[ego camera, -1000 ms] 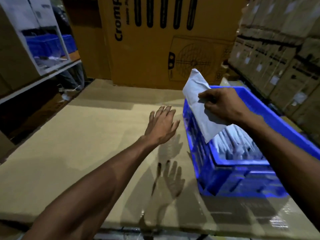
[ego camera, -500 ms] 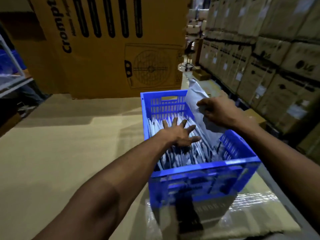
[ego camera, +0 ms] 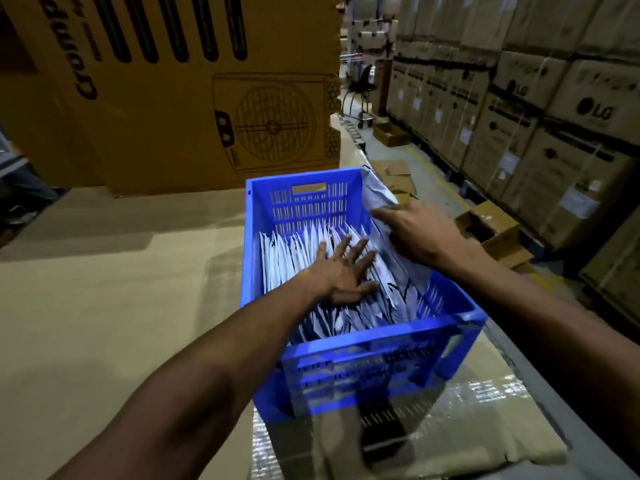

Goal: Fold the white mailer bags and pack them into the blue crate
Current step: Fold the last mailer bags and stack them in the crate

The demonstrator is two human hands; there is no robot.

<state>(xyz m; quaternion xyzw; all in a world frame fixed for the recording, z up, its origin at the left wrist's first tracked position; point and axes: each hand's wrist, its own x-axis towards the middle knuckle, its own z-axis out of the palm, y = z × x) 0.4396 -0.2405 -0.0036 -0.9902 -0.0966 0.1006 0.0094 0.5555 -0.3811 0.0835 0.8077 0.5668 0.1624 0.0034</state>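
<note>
While the flat left hand point(ego camera: 341, 271) holds back packed bags point(ego camera: 294, 258) in the blue plastic crate point(ego camera: 363, 362), the right hand point(ego camera: 420, 233), gripping a folded white mailer bag point(ego camera: 375, 197), should slide it in straight.

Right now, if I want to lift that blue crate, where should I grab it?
Take the blue crate at its two short ends, hands coming in from outside. The far end wall has a handle slot under the rim; the near end likely matches, though blur hides it. The long sides show only vents.
</note>
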